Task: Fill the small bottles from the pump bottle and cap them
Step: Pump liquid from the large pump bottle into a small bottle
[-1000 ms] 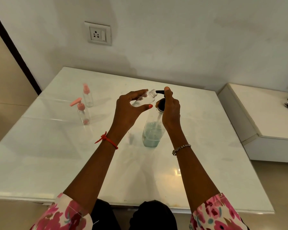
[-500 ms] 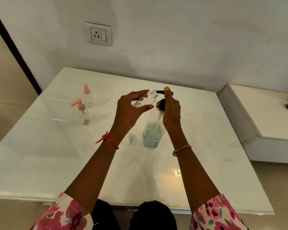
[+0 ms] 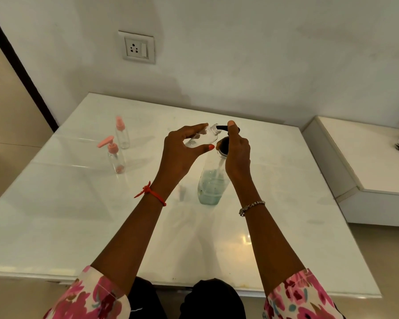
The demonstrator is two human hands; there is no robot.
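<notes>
White table (image 3: 78,226) | left hand (image 3: 180,155) fingers clamp small bottle (image 3: 205,139) | right hand (image 3: 237,157) fingers clamp pump bottle (image 3: 211,187)

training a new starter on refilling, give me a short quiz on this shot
1. True or false: the small open bottle in the left hand stands upright on the table.
2. Which hand is on the large pump bottle's black pump head? A. left hand B. right hand C. neither
3. Fill in: the spray bottle and the small pump bottle standing at the table's left have ____ tops.

Key: 1 false, it is held tilted in the air with its mouth at the nozzle; 2 B; 3 pink.
</notes>
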